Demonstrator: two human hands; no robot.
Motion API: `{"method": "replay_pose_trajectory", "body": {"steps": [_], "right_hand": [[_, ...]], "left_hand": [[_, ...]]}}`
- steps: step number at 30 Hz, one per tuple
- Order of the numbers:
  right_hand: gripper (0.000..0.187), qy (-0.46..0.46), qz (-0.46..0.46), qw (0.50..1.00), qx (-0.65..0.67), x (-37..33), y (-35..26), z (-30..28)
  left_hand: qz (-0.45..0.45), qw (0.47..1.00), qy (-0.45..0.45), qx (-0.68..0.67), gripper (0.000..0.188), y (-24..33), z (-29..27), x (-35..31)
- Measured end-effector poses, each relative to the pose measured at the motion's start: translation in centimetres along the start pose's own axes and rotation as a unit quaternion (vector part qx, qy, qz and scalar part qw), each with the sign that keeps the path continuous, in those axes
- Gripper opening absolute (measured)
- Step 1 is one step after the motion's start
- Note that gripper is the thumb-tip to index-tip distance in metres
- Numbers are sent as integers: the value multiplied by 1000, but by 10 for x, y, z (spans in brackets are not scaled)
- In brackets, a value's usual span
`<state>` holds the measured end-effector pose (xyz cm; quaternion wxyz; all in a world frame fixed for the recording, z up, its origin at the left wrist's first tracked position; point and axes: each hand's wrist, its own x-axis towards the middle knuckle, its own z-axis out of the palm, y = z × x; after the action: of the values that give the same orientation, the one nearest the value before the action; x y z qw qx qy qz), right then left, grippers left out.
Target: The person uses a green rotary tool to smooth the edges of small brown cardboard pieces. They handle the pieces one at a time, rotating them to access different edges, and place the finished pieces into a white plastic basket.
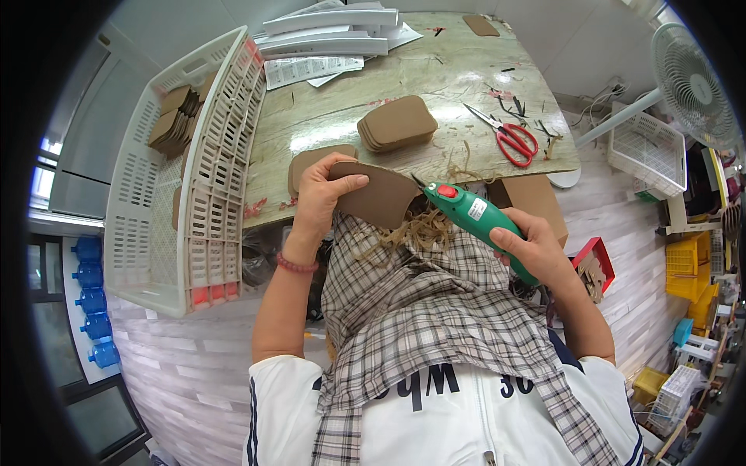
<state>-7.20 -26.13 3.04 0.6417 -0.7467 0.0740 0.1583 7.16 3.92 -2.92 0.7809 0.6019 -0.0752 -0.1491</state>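
Observation:
My left hand [319,189] pinches a flat brown rounded piece [378,192], like thin board or leather, thumb on top, above my lap. My right hand [531,244] is wrapped round a green handheld power cutter [480,216] with a red button. The cutter's narrow dark tip is at the piece's right edge; whether it touches cannot be made out. Curled tan trimmings [420,231] lie on my checked apron below the piece. Beyond it on the table are a stack of similar brown pieces [398,124] and more brown pieces [305,165], partly hidden by my left hand.
Red-handled scissors [516,144] lie on the table [326,109] at right, among dark scraps. Left stands a tall white slatted crate [210,194] with brown pieces inside. Papers [326,39] are piled at the back. A red box [595,268] of scraps and a white fan [694,85] are at right.

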Motion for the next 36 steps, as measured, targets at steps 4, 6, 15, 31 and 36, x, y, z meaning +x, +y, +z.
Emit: {"method": "replay_pose_trajectory", "body": {"steps": [4, 6, 15, 31, 36], "right_hand": [[38, -9, 8, 1000, -25, 0, 0, -3], [37, -13, 6, 999, -30, 1, -1, -2], [41, -20, 22, 998, -53, 0, -7, 2], [41, -20, -22, 997, -71, 11, -14, 14], [42, -18, -25, 998, -51, 22, -7, 18]], "left_hand": [[-20, 999, -18, 23, 16, 3, 2, 2], [-26, 999, -29, 33, 16, 3, 4, 3], [-59, 993, -83, 63, 16, -1, 13, 4], [-131, 969, -166, 129, 16, 19, 35, 2], [-76, 979, -146, 119, 29, 14, 35, 2]]}}
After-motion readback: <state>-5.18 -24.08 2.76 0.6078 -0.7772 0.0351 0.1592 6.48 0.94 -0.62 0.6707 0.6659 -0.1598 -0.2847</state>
